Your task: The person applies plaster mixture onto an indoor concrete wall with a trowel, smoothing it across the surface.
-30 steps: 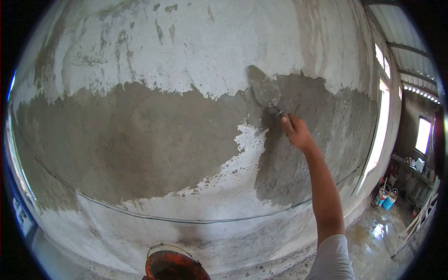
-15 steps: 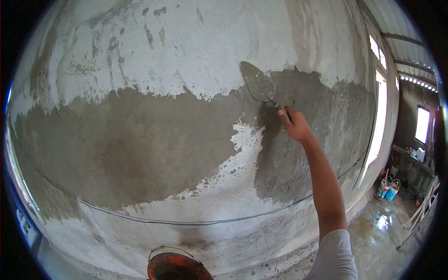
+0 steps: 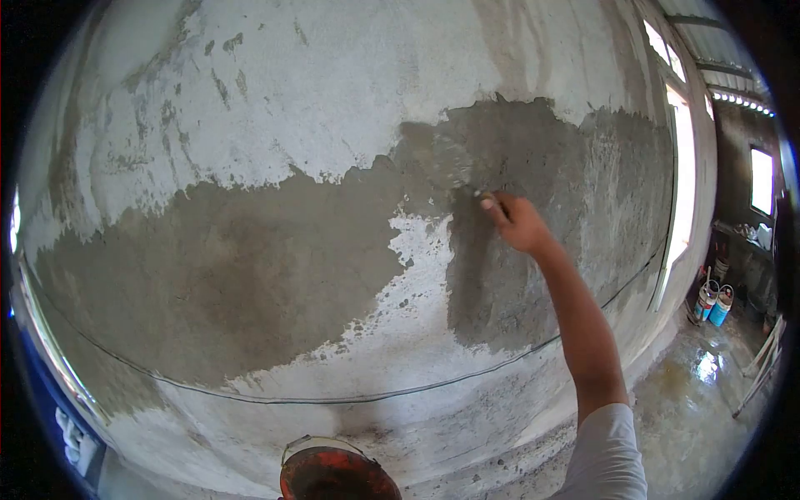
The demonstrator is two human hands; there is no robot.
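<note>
My right hand is closed around the handle of a pointed trowel, with the arm stretched up toward the wall. The trowel's blade lies against or very close to the wall, blurred and hard to tell from the wet mortar around it. Grey mortar spreads in a wide band across the whitish wall. Just below the hand, a bare white strip cuts between two grey areas. An orange-red bucket with a raised handle stands at the bottom, its inside dark. My left hand is out of the picture.
A thin cable sags across the lower wall. To the right are a bright window opening and a wet floor. Several buckets, including a blue one, stand there near leaning poles. Mortar crumbs lie along the wall's foot.
The view has shifted, moving the wall up and left in it. Relative to the wall, my right hand and the trowel have come down. Grey mortar shows where the blade's upper part was.
</note>
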